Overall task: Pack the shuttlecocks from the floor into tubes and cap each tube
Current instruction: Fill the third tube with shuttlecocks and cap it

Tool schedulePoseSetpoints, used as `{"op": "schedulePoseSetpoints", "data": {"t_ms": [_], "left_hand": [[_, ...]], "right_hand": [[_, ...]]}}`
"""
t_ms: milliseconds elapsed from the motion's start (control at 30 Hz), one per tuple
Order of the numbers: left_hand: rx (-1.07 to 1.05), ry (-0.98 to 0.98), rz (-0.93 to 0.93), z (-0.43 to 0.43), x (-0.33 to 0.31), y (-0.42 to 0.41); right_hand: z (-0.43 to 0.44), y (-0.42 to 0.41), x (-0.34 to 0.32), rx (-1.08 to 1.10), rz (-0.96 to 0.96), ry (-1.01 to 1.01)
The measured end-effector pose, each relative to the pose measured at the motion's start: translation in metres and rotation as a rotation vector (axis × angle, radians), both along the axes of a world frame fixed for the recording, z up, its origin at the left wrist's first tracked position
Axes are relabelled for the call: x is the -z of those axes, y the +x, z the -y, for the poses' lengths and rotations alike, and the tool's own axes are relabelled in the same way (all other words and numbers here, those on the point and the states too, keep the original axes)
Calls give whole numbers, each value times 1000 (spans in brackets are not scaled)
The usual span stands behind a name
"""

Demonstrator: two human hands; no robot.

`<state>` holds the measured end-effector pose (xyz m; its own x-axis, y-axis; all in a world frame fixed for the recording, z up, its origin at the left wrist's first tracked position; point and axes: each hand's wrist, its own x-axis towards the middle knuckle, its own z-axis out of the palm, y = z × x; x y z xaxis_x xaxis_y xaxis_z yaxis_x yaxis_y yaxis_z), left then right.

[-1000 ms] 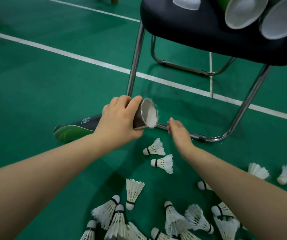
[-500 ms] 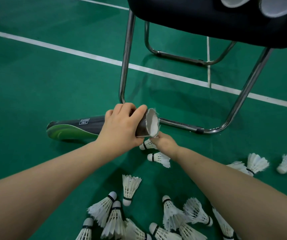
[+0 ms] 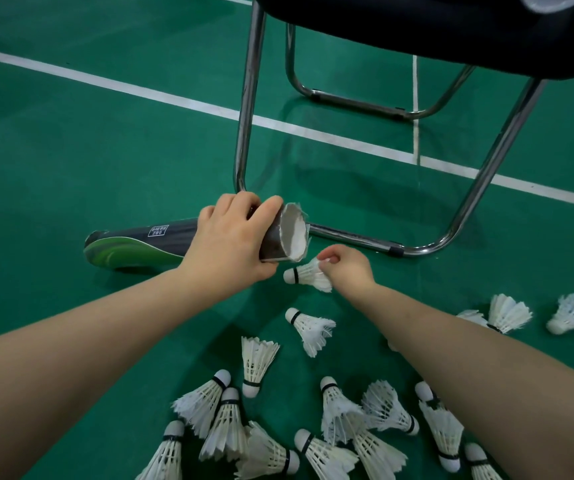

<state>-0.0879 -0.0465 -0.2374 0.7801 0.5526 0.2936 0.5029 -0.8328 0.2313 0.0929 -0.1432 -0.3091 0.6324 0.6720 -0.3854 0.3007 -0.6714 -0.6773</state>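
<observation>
Green court floor (image 3: 105, 150), black chair (image 3: 417, 29) at 12 o'clock, dark tube (image 3: 161, 237) clamped by the fingers (image 3: 265, 206) of the left hand (image 3: 230, 244), and the right hand (image 3: 348, 268), empty a second ago, now pinching a shuttlecock (image 3: 308, 273) by its feathers at the tube mouth's 5 o'clock, likely next in.

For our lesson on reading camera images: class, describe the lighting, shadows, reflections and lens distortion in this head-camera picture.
Head view: soft light, dimmer toward the corners; the glossy floor faintly mirrors the chair frame; a diffuse shadow darkens the floor between the forearms; the wide lens slightly bows the white court line and enlarges the forearms; no motion blur on the tube or pinched shuttlecock.
</observation>
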Motion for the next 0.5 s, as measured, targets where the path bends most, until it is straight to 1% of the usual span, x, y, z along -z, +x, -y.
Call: {"op": "schedulePoseSetpoints", "data": {"t_ms": [67,133,167,200,267,333,367,433,500], "left_hand": [[-6,0,-4,0,-2,-1],[-11,-10,-12,0,-4,-2],[-10,-11,-12,0,-6,-3],[-5,-8,-11,1,-6,-4],[9,7,-22,0,-5,-10],[21,31,-52,-1,0,-19],[24,41,-67,-2,4,-24],[20,52,-96,-2,10,-32],[21,70,-126,1,15,-39]], "right_hand": [[3,2,0,37,-17,-15],[8,-2,-1,-18,-39,-96],[11,-5,-2,-79,-9,-151],[14,-10,-2,-158,69,-201],[22,-20,-3,-308,334,-236],[30,-34,-8,-469,571,-150],[34,-42,-9,-572,623,-91],[40,-60,-11,-772,597,-35],[42,-76,-8,-944,552,-58]]}}
